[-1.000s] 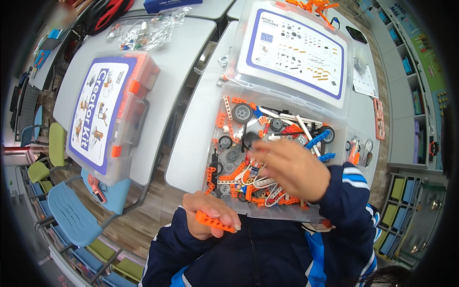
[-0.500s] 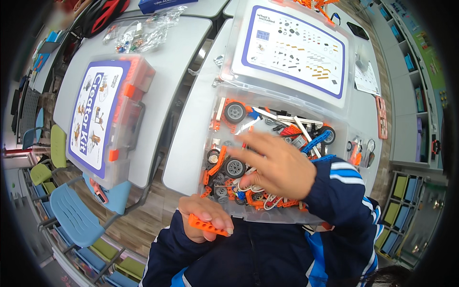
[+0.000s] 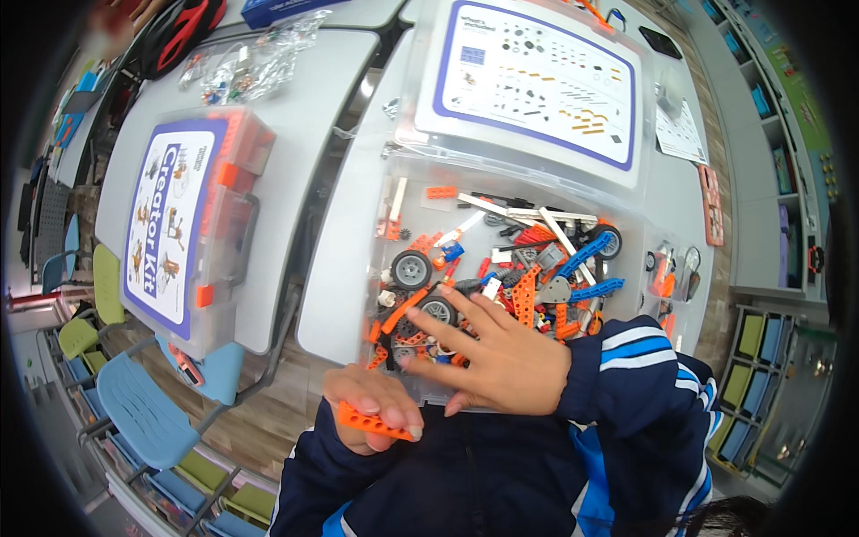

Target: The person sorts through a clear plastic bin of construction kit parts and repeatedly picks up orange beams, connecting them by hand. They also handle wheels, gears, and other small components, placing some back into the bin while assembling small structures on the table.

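My left hand [image 3: 369,404] is closed around an orange building-kit beam [image 3: 376,422] with a row of holes, held close to my body at the near left corner of the parts box. My right hand [image 3: 501,356] lies spread over the near part of the clear plastic box [image 3: 383,192], its fingertips among the loose pieces. Near those fingers are a grey-hubbed wheel [image 3: 438,310] and an orange curved piece [image 3: 407,309]. Another wheel [image 3: 412,268] sits farther in. Blue beams [image 3: 583,254], white beams [image 3: 562,234] and an orange triangular plate [image 3: 525,294] lie to the right. My palm hides the nearest pieces.
The box's open lid [image 3: 537,85] with its parts sheet leans behind it. A second, closed kit box [image 3: 174,224] stands on the left table. Plastic bags of small parts [image 3: 259,72] lie behind that. A blue chair [image 3: 143,407] is at the lower left.
My right hand has moved nearer and lower, its fingers more spread over the pieces. Parts in the box have shifted, one wheel coming nearer. My left hand still holds the orange beam.
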Demonstrator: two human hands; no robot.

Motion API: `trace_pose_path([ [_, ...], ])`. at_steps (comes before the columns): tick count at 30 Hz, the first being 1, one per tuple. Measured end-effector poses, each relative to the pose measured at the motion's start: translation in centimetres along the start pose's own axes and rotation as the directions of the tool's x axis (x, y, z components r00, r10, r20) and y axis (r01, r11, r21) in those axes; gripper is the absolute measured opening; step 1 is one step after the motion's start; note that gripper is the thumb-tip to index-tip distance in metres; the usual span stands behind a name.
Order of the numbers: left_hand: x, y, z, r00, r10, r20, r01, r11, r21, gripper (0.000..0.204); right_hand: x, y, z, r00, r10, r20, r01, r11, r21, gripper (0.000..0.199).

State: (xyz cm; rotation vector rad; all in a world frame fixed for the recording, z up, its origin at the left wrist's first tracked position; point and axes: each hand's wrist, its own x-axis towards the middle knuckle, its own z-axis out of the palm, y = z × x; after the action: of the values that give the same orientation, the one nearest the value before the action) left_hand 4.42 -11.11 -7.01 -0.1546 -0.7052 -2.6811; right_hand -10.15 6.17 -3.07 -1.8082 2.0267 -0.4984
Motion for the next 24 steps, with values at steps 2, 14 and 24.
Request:
trace_pose_path([
  [2,0.0,-0.1,-0.1,0.999,0.028,0.017,-0.027,0.999,-0.033,0.032,-0.7,-0.4,0.3,0.999,-0.033,0.013,0.033,0.999,-0.016,0.067],
  [14,0.0,-0.7,0.3,0.995,0.088,0.041,-0.091,0.994,0.068,0.035,-3.3,2.7,-1.9,0.982,0.153,-0.106,-0.173,0.963,-0.208,0.062],
  [24,-0.8,-1.0,-0.3,0.988,0.151,-0.039,-0.150,0.989,0.011,0.035,-8.6,4.4,-5.3,0.872,0.453,-0.188,-0.490,0.815,-0.311,0.048],
])
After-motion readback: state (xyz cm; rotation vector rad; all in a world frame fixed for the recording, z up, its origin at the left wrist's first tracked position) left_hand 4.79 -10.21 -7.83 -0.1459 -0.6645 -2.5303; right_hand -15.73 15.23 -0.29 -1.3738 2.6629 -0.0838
